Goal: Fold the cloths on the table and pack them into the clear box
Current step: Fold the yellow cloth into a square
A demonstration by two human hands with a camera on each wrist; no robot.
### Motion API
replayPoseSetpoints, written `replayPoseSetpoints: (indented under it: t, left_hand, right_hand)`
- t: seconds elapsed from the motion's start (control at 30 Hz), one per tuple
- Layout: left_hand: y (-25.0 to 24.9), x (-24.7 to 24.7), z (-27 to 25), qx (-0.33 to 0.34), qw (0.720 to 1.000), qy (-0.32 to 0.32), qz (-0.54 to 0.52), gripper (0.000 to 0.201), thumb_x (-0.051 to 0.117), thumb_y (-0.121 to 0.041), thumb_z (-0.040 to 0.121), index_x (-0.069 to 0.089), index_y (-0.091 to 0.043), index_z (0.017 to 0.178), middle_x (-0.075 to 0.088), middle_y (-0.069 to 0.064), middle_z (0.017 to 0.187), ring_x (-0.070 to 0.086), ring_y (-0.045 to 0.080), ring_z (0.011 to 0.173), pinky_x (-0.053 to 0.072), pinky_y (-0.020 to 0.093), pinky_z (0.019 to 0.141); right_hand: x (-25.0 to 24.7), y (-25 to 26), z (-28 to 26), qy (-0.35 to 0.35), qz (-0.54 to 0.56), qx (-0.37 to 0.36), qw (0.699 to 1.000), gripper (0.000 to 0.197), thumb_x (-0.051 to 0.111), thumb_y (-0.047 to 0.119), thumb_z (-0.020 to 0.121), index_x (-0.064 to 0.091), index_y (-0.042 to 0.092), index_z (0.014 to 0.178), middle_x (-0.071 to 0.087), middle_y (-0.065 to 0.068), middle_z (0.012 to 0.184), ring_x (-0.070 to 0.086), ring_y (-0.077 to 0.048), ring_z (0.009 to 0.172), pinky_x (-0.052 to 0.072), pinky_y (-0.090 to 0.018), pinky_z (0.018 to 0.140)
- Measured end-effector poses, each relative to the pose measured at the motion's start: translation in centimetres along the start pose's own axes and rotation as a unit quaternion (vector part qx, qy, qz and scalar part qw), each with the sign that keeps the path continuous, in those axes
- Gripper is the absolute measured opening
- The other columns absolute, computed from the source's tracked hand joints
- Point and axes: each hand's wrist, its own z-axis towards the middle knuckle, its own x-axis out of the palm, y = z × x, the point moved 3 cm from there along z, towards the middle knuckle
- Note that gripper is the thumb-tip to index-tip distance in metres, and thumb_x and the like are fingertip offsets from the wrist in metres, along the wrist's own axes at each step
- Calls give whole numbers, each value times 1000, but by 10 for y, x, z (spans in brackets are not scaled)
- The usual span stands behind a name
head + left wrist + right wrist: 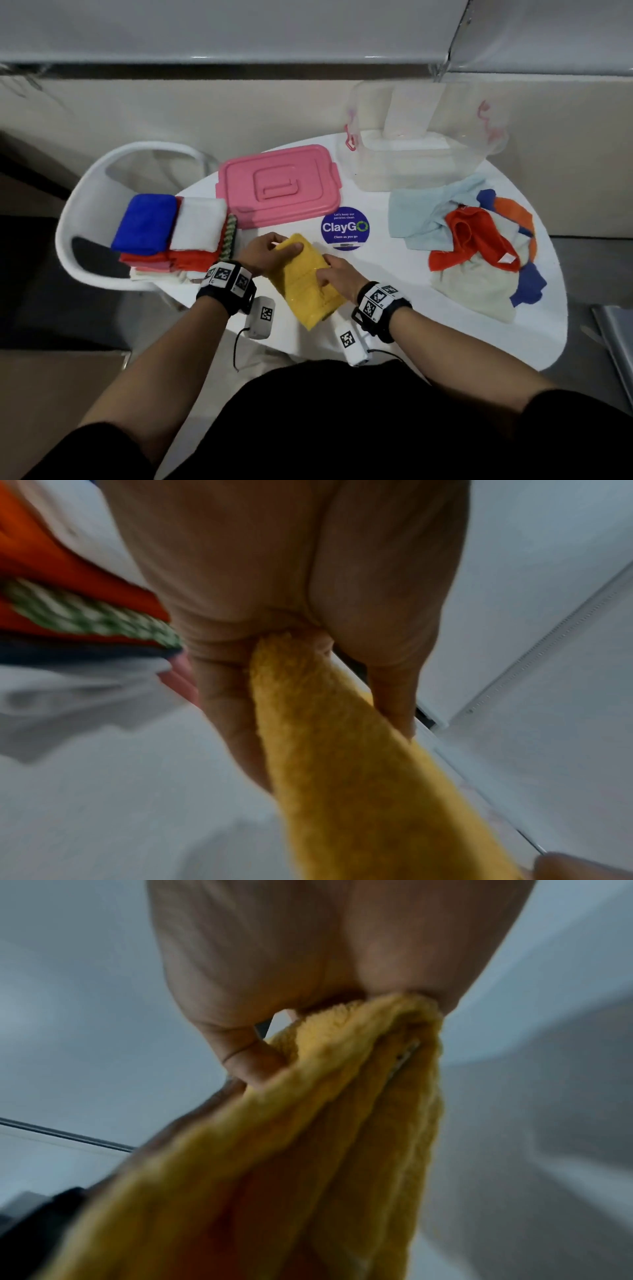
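My head camera looks steeply down over the table (394, 274); both wrist cameras sit close under my palms, sharing the yellow cloth (305, 277) toward 6 o'clock.

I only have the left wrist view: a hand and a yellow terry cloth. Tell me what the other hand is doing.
Observer: The right hand pinches the same yellow terry cloth at its right edge; the left hand holds its far end.
Operator: Report where the box is.
Observer: The clear plastic box stands open at the table's far right, and I cannot make out any folded cloth in it.
Operator: Say what is left to fold.
Observer: A loose heap of orange, blue and pale cloths lies in front of that box.
Operator: Give me the lid.
Observer: The pink plastic lid lies flat, left of the box.
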Motion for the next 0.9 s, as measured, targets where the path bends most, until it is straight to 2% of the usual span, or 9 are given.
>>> replayPoseSetpoints:
  t: [0.1,0.23,0.3,0.4,0.43,0.53,0.67,0.8,0.9]
  left_hand:
    - [24,-24,-7,-80,996,41,-19,46,74,-43,82,58,-18,117,67,11,109,67,29,94,58,36,66]
    - [19,-77,-5,-37,991,15,-126,36,82,-12,71,60,-16,99,67,15,101,64,31,88,53,54,85]
    - [11,-111,0,-7,992,-31,-119,38,83,-9,68,58,-19,96,65,17,107,62,28,90,52,49,86]
    - [8,-159,12,43,990,-101,-91,32,79,-5,76,57,-23,92,60,4,97,57,22,92,51,41,84]
    - [11,-173,18,63,987,-130,-71,31,78,-5,77,57,-25,89,58,0,94,56,19,92,49,36,82]
    - [17,-202,31,103,973,-200,-50,25,75,-8,81,59,-27,86,60,-3,101,56,16,101,45,27,83]
    - [26,-229,50,115,969,-219,-25,21,70,-14,86,59,-26,100,58,-14,105,57,14,103,44,27,90]
    - [40,-238,67,129,980,-145,30,30,64,-12,87,59,-29,111,59,3,126,63,21,100,52,33,87]
    - [48,-240,62,212,943,-204,159,27,61,-7,87,64,-16,113,56,9,125,56,25,110,42,27,90]
  right_hand:
    - [27,16,6,31,5,1,999,33,58,17,72,57,9,104,58,-9,97,54,-25,91,45,-39,84]
    - [57,42,22,31,27,18,999,52,59,28,63,55,11,112,63,-18,113,60,-35,105,49,-48,93]
    - [75,59,31,29,55,27,998,48,61,30,66,54,15,111,62,-20,119,60,-39,108,51,-47,86]
    - [105,93,41,33,130,29,990,32,58,15,89,48,16,120,60,-15,111,61,-35,94,56,-42,68]
    - [116,104,49,30,140,23,989,34,57,12,92,47,16,125,60,-13,110,62,-35,93,57,-44,68]
    - [140,132,72,-8,108,-9,994,38,59,12,93,45,16,128,62,-11,118,63,-35,105,54,-53,90]
    - [160,151,99,-39,131,11,991,35,60,12,95,45,15,126,63,-11,115,65,-34,99,56,-56,85]
    - [172,150,113,-27,169,46,984,30,58,8,96,43,16,121,61,-11,111,65,-37,97,58,-54,74]
    - [174,143,121,-58,54,21,997,38,64,14,88,49,13,123,65,-9,106,66,-30,89,59,-41,65]
